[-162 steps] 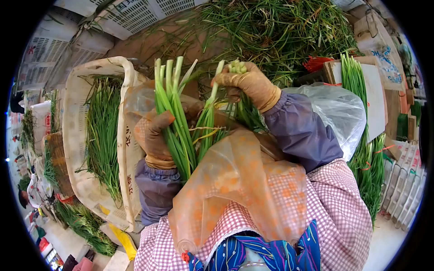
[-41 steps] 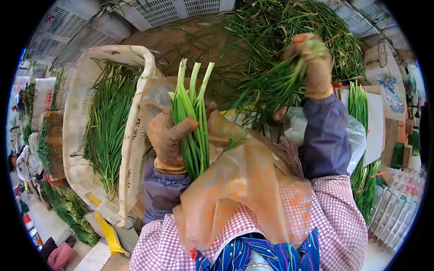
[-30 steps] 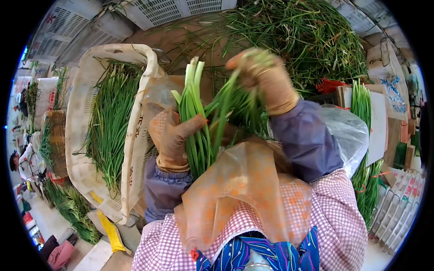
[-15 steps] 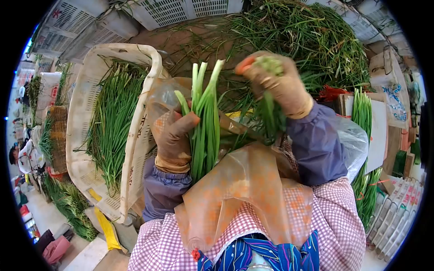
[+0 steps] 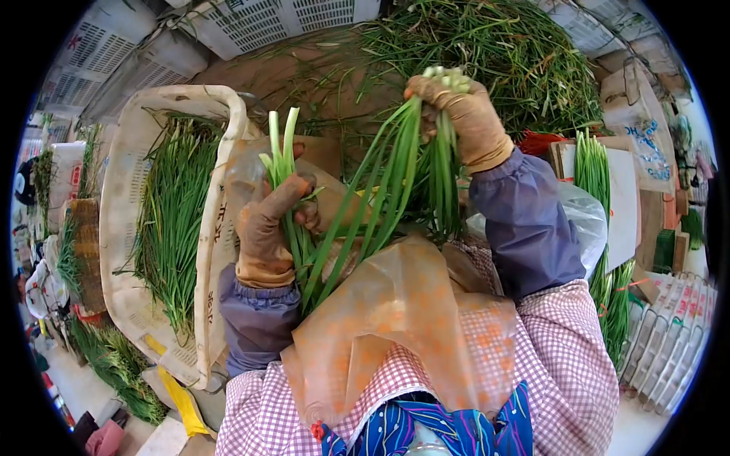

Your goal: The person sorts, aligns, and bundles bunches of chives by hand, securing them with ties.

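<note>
A worker sorts green stalks above a plastic apron point(image 5: 395, 311), both hands full. The left hand point(image 5: 265, 228) closes around a few stalks point(image 5: 280, 156), thumb laid across them, their pale ends pointing up beside a white crate point(image 5: 114, 235). Opposite, the right hand point(image 5: 468, 114) grips a thicker bunch point(image 5: 445, 182) near its pale ends, fingers curled tight, the green tips hanging over the lap. Long leaves slant from the right hand toward the left; where they cross the apron, it is hard to tell which hand's share they belong to.

The work looks partway along. Tied bundles point(image 5: 591, 163) at the worker's right, bound in red, appear to be finished. Greens point(image 5: 175, 220) lie lengthwise inside the crate, seemingly loose, though whether they are sorted cannot be told. Beyond the hands, a tangled heap point(image 5: 487, 45) spreads over the brown surface point(image 5: 296, 72), whether waste or stock is unclear. Neither handful shows a tie, so both look unfinished, with the right hand's bunch the fuller one.
</note>
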Motion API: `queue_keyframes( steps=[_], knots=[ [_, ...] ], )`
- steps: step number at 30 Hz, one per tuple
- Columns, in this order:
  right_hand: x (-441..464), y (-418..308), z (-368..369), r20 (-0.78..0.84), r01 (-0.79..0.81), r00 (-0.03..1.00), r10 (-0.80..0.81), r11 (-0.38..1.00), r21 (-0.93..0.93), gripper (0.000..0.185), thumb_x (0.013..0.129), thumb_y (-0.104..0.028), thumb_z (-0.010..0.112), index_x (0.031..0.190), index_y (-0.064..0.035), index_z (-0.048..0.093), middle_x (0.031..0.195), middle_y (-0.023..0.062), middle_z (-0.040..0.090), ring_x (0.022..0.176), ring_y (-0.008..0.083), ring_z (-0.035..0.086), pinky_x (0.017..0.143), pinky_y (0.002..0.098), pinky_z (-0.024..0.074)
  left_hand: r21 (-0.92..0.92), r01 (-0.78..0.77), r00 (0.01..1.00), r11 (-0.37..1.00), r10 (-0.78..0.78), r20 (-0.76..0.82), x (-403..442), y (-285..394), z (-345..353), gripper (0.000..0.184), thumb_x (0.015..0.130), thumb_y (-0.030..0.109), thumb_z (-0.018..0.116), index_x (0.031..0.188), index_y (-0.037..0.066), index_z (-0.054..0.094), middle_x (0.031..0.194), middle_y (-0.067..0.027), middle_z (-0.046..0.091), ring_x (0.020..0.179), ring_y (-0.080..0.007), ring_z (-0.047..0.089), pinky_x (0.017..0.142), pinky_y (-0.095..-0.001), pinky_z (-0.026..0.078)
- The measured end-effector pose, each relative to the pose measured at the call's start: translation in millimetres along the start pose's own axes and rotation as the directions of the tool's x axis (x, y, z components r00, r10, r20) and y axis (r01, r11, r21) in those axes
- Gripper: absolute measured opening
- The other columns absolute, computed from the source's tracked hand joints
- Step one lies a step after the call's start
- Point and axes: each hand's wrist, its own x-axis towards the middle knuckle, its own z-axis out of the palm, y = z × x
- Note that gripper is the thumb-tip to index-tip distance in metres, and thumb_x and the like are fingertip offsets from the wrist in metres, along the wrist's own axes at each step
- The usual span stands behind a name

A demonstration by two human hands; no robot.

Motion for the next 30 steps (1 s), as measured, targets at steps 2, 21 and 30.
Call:
queue_keyframes(
  steps=[2, 21, 30],
  knots=[
    [-5.4, -0.7, 14.1, 0.021, -0.041, 0.999, 0.041, 0.999, 0.003, 0.014, 0.083, -0.012, 0.066, 0.088, 0.0004, 0.063, 0.068, 0.0058, 0.061, 0.048, 0.0097, 0.052, 0.04, 0.0229, 0.0399, 0.305, -0.031, 0.999, 0.952, 0.043, -0.031, 7.4, 4.8, 10.3, 0.047, 0.077, 0.013, 0.07, 0.119, 0.005, 0.05, 0.083, -0.0012, 0.056, 0.056, -0.0082, 0.048, 0.047, -0.0241, 0.039],
    [16.8, -2.2, -43.3, 0.034, 0.067, 0.998, -0.059, 0.942, -0.33, 0.014, 0.077, -0.011, 0.07, 0.086, -0.0019, 0.065, 0.071, 0.0022, 0.061, 0.056, 0.0073, 0.054, 0.05, 0.0214, 0.0447, 0.449, 0.184, 0.964, 0.874, -0.072, -0.256, 20.9, -1.4, 18.4, 0.031, 0.071, 0.016, 0.075, 0.096, 0.006, 0.058, 0.072, 0.0007, 0.059, 0.05, -0.0048, 0.044, 0.044, -0.0188, 0.035],
    [-16.5, 19.3, 18.7, 0.267, 0.015, 0.962, 0.051, 0.97, -0.242, 0.016, 0.078, -0.012, 0.072, 0.087, -0.0007, 0.066, 0.078, 0.0013, 0.064, 0.067, 0.0076, 0.054, 0.061, 0.0223, 0.0472, 0.47, 0.215, 0.955, 0.856, -0.084, -0.284, 21.8, -8.8, 22.4, 0.03, 0.072, 0.016, 0.074, 0.095, 0.006, 0.057, 0.072, 0.0009, 0.059, 0.05, -0.0047, 0.044, 0.046, -0.0179, 0.035]
  ],
)
